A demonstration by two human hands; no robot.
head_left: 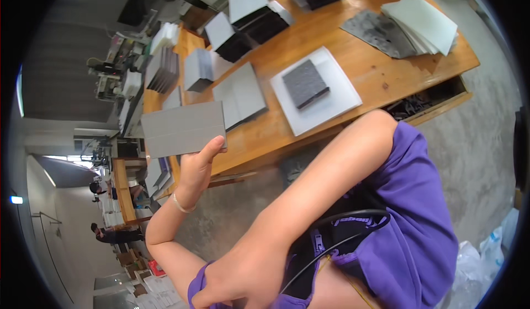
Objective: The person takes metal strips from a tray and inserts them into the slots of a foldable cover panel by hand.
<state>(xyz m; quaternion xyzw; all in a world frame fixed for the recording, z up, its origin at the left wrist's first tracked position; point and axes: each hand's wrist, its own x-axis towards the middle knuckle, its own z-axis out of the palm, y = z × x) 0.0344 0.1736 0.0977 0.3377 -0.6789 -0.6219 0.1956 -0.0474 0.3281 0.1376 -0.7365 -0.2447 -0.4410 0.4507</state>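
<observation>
My left hand (199,164) holds up a flat grey board (185,128) by its lower right corner, the thumb on its face and the other fingers behind it. It hangs in front of the table's left end. My right arm is folded across my body. Its hand (240,276) is at my left upper arm, with bent fingers at the purple sleeve (197,288); the lower picture edge cuts off part of this hand. On the table, a dark grey block (305,84) lies on white sheets (290,118). Left of it sits a wide light grey stack (243,96).
The wooden table (381,88) carries black-sided stacks (256,22), a grey-white stack (197,69) and fanned sheets (422,25). An open drawer (425,107) juts from its front. Two people (116,234) are far left. Plastic bags (475,270) lie at lower right.
</observation>
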